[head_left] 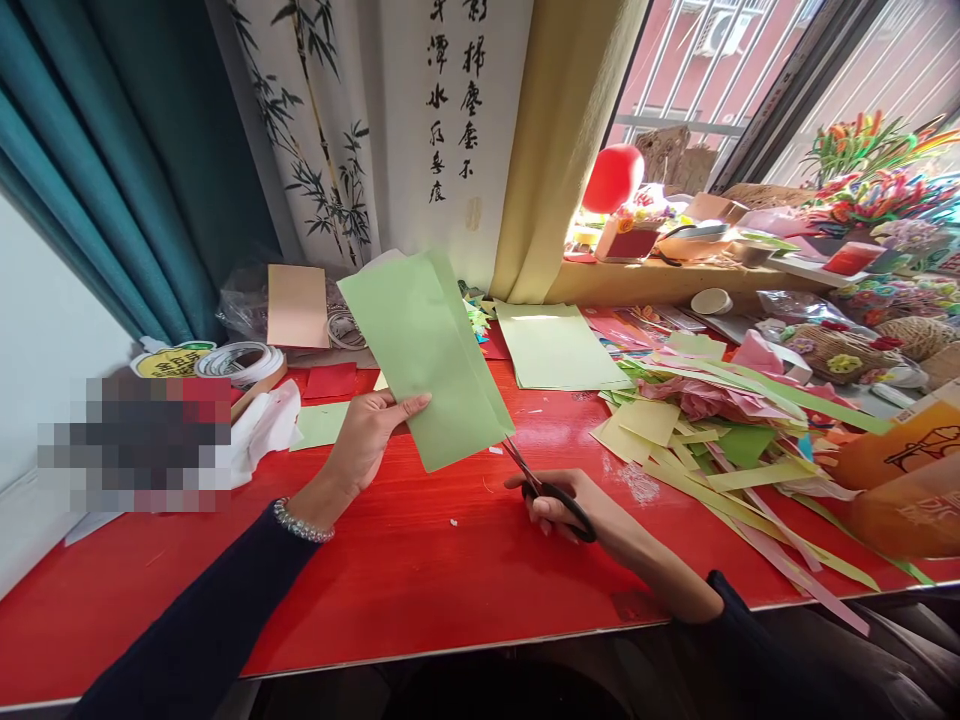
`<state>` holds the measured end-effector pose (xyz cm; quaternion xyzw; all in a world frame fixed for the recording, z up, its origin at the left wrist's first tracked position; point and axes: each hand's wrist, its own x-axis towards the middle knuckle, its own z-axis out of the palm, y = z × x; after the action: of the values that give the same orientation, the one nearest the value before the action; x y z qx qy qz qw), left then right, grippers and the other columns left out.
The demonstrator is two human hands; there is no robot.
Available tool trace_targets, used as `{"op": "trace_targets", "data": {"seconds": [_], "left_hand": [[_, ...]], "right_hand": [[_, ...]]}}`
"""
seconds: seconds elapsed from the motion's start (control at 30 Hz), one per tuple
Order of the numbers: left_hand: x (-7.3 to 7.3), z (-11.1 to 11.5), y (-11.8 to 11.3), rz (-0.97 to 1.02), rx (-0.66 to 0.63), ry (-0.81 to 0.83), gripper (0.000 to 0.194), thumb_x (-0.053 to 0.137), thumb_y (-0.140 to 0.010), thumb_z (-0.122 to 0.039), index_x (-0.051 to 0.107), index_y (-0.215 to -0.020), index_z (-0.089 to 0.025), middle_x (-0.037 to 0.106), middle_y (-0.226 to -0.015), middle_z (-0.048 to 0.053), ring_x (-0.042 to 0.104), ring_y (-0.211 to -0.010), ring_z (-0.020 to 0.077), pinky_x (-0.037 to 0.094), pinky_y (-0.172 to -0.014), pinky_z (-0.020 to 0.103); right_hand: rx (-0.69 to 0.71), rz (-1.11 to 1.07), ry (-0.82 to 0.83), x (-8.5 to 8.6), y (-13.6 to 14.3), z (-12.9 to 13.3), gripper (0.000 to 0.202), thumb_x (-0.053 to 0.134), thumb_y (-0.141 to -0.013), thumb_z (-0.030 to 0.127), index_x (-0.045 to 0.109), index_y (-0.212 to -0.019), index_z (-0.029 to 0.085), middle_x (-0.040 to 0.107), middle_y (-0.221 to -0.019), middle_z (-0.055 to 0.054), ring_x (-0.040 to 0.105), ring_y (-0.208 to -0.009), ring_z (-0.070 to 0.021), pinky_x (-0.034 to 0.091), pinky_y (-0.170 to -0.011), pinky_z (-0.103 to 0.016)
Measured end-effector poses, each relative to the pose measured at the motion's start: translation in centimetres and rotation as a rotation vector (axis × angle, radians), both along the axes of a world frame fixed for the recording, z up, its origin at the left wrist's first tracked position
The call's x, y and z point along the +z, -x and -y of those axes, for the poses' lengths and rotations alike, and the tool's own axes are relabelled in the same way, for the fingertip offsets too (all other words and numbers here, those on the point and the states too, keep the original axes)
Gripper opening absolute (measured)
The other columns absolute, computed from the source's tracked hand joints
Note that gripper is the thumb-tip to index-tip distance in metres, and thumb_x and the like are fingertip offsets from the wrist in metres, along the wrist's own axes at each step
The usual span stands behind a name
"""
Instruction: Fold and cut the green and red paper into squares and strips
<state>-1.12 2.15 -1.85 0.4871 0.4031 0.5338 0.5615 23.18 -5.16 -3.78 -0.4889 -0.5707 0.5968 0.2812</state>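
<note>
My left hand [375, 437] grips a folded sheet of light green paper [427, 360] at its lower left edge, thumb on the front face. The paper is held up, tilted, above the red table [390, 590]. In my right hand [559, 505] is a pair of scissors [531, 478] with dark handles, fingers in the loops. The blades point up and left, and their tips meet the paper's lower right corner. Whether the blades are around the edge or only touching it, I cannot tell. A bead bracelet [302, 522] circles my left wrist.
A stack of pale green sheets [559, 350] lies behind my right hand. Paper strips and scraps [720, 450] are heaped at the right, beside an orange bag [900, 470]. White tape rolls [240, 362] and a smaller green sheet [321, 424] are at the left.
</note>
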Motion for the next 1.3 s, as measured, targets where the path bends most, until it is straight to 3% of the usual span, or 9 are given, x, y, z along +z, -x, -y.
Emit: {"op": "trace_targets", "data": {"seconds": [0.27, 0.47, 0.97, 1.3], "left_hand": [[-0.1, 0.5, -0.4, 0.004, -0.015, -0.008, 0.028, 0.072, -0.063, -0.030, 0.070, -0.086, -0.013, 0.070, -0.093, 0.007, 0.063, -0.089, 0.0230, 0.049, -0.084, 0.035], [-0.2, 0.6, -0.6, 0.028, -0.042, -0.025, 0.028, 0.071, -0.066, -0.027, 0.069, -0.091, -0.014, 0.070, -0.096, 0.007, 0.062, -0.092, 0.0230, 0.049, -0.085, 0.034], [-0.5, 0.6, -0.6, 0.030, -0.057, -0.044, 0.022, 0.068, -0.069, -0.024, 0.069, -0.089, -0.013, 0.070, -0.093, 0.007, 0.062, -0.090, 0.0217, 0.049, -0.084, 0.033], [-0.3, 0.7, -0.6, 0.023, -0.048, -0.040, 0.024, 0.069, -0.069, -0.025, 0.069, -0.090, -0.014, 0.070, -0.094, 0.007, 0.062, -0.091, 0.0217, 0.048, -0.086, 0.035]], "right_hand": [[-0.007, -0.040, -0.041, 0.1, 0.8, -0.1, 0.069, 0.062, -0.059, 0.062, 0.059, -0.102, 0.008, 0.049, -0.065, -0.002, 0.046, -0.055, -0.0111, 0.027, -0.041, -0.021], [-0.024, -0.080, -0.081, 0.2, 0.9, 0.1, 0.059, 0.060, -0.067, 0.056, 0.058, -0.100, 0.008, 0.048, -0.066, -0.002, 0.046, -0.054, -0.0099, 0.028, -0.042, -0.021], [-0.048, -0.115, -0.081, -0.3, 0.8, 0.1, 0.041, 0.062, -0.071, 0.046, 0.058, -0.093, 0.011, 0.046, -0.063, 0.001, 0.044, -0.050, -0.0070, 0.027, -0.041, -0.019], [-0.073, -0.096, -0.117, -0.3, 1.2, 0.2, 0.036, 0.058, -0.074, 0.047, 0.055, -0.085, 0.012, 0.041, -0.056, 0.004, 0.042, -0.045, -0.0054, 0.026, -0.040, -0.018]]}}
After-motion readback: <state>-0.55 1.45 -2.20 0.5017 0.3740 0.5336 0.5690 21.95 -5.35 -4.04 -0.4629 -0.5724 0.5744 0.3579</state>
